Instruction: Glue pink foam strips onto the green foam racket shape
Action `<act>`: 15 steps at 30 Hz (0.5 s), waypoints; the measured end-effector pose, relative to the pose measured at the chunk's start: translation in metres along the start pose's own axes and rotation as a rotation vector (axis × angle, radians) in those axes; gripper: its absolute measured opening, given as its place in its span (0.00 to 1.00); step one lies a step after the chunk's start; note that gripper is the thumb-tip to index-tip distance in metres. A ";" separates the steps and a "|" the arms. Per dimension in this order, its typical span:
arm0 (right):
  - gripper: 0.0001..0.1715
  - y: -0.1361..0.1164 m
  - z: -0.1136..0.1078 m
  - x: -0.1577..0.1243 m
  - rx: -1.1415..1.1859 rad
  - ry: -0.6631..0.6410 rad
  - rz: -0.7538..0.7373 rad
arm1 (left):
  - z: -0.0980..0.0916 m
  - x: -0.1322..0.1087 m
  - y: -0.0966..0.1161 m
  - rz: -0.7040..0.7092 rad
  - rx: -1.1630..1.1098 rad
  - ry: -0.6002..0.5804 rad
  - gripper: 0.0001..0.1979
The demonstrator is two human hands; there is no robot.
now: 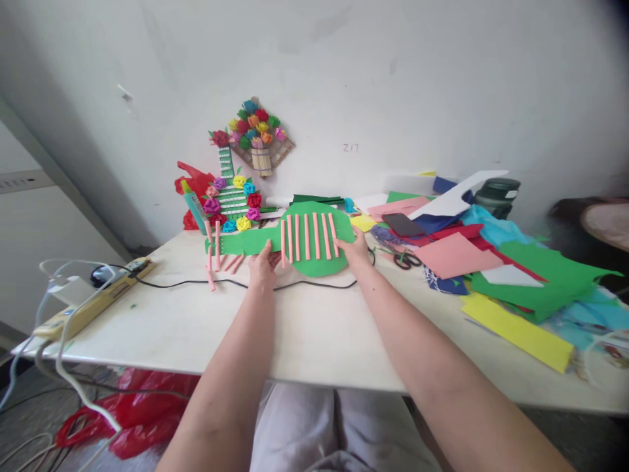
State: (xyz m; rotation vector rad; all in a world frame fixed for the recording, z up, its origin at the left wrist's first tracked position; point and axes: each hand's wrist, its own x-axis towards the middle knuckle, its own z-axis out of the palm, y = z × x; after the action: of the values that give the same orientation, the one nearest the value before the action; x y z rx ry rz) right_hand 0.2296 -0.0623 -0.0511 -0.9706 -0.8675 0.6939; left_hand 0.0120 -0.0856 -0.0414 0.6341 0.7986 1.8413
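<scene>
A green paper guitar shape (255, 241) lies flat on the white table (314, 328), with several pink paper rolls (307, 236) laid across its round body. My left hand (263, 263) pinches the shape at the base of its neck, thumb on top. My right hand (354, 252) grips the right edge of the round body. Loose pink rolls (216, 252) lie by the neck's far end.
A paper-flower craft (234, 196) and a flower bouquet (255, 134) lean on the wall behind. Coloured paper sheets (521, 275), scissors (407, 259) and a phone (403, 225) crowd the right side. A power strip (93, 298) with a black cable lies at the left.
</scene>
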 end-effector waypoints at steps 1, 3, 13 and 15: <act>0.36 0.001 0.000 0.000 -0.003 0.008 -0.003 | 0.000 0.000 0.000 0.002 -0.001 -0.001 0.09; 0.36 0.003 -0.001 0.001 -0.041 0.019 -0.014 | 0.000 0.001 -0.001 0.001 -0.003 0.001 0.09; 0.36 -0.002 -0.001 -0.002 -0.092 0.013 -0.034 | 0.003 -0.003 -0.001 -0.009 -0.003 0.004 0.11; 0.36 -0.005 0.000 -0.003 -0.050 0.030 0.006 | 0.002 -0.002 -0.002 -0.023 -0.023 0.013 0.10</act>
State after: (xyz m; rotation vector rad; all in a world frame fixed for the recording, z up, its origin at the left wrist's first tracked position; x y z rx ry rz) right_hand 0.2287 -0.0668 -0.0471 -1.0263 -0.8587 0.6642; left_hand 0.0152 -0.0864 -0.0417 0.5970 0.7891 1.8328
